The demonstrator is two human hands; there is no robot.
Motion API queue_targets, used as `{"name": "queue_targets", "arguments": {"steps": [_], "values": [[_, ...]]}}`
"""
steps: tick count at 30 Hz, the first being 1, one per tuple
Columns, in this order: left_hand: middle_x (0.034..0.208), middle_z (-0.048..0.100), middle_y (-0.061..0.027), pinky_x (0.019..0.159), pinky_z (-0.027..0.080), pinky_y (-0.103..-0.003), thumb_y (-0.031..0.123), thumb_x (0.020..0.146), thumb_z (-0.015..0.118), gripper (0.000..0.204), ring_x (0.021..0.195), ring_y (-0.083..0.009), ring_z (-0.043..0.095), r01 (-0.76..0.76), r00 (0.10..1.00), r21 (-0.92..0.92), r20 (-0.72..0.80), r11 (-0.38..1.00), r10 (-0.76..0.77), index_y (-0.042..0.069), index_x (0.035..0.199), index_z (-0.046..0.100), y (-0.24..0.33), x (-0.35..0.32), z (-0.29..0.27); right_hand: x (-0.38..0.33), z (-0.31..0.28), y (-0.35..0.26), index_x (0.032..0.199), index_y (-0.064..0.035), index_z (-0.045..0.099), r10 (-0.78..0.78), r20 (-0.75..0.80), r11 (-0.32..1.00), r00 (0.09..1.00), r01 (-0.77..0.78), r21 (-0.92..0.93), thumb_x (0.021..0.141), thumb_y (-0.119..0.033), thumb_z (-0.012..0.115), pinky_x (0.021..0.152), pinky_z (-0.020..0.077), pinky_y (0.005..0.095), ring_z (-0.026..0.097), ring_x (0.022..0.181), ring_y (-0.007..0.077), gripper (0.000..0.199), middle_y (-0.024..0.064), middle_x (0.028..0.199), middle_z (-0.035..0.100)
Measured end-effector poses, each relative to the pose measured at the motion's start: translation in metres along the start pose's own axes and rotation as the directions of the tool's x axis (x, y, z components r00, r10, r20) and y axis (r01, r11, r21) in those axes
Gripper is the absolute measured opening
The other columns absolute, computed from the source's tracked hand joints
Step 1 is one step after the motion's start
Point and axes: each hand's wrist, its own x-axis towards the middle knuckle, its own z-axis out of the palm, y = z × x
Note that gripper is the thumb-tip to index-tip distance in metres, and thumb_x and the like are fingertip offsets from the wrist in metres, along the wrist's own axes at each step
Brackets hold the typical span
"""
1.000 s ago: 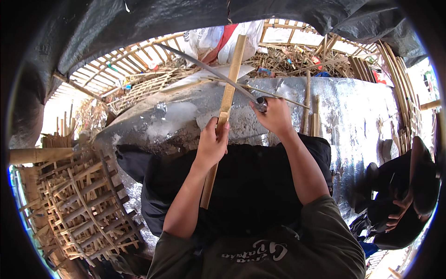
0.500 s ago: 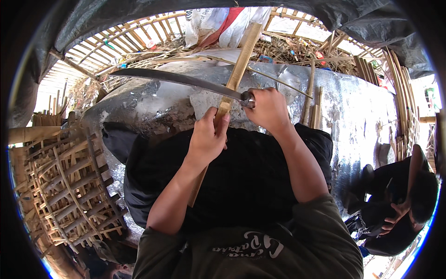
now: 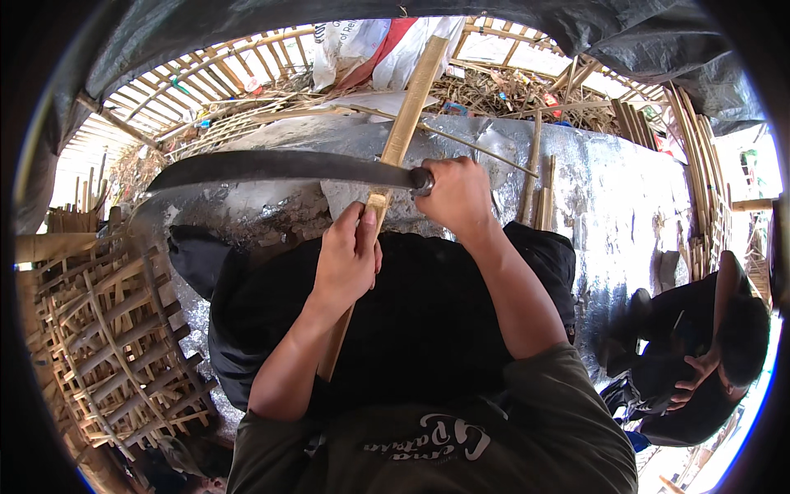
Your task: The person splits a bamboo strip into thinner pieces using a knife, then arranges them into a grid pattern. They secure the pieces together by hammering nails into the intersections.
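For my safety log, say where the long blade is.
In the head view, the long blade extends leftward from the right hand, crossing the bamboo strip just beyond the left hand.

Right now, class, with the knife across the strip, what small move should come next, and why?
Probably slide the left hand slightly lower on the strip, keeping its grip: it holds the strip just below where the knife crosses, and the right hand grips the knife's handle, so a little more room seems safer.
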Motion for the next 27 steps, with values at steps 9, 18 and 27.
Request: {"name": "queue_targets", "arguments": {"steps": [9,18,27], "values": [[0.052,0.048,-0.0032,0.036,0.036,-0.028,0.029,0.111,0.040,0.034,0.037,-0.0109,0.047,-0.038,0.998,0.045,-0.050,0.998,0.041,0.004,0.090,0.048,0.000,-0.002,-0.005,0.008,-0.001,0.005,0.086,-0.0092,0.073,0.034,0.067,0.996,0.997,-0.029,-0.082,0.070,-0.023,0.074,0.075,0.0600,0.0460,0.072,0.080,0.0371,0.021,0.0175,0.081,0.072],[0.063,0.057,-0.0205,0.047,0.042,-0.042,0.013,0.105,0.049,0.017,0.056,-0.0369,0.058,-0.154,0.962,0.246,-0.185,0.957,0.202,-0.002,0.097,0.051,-0.025,-0.001,0.001,-0.009,0.001,-0.011,0.082,-0.0071,0.071,-0.072,0.096,0.995,0.993,0.079,-0.064,0.068,-0.020,0.074,0.074,0.0600,0.0464,0.072,0.077,0.0374,0.019,0.0191,0.077,0.070],[0.053,0.052,-0.0051,0.038,0.038,-0.029,0.023,0.110,0.042,0.029,0.039,-0.0110,0.051,-0.035,0.994,0.075,-0.098,0.997,0.042,-0.001,0.115,0.057,0.002,-0.012,0.000,-0.012,-0.008,-0.020,0.080,-0.0095,0.071,-0.127,0.128,0.989,0.983,0.135,-0.056,0.067,-0.021,0.075,0.071,0.0596,0.0471,0.072,0.076,0.0364,0.018,0.0165,0.076,0.070]]}}
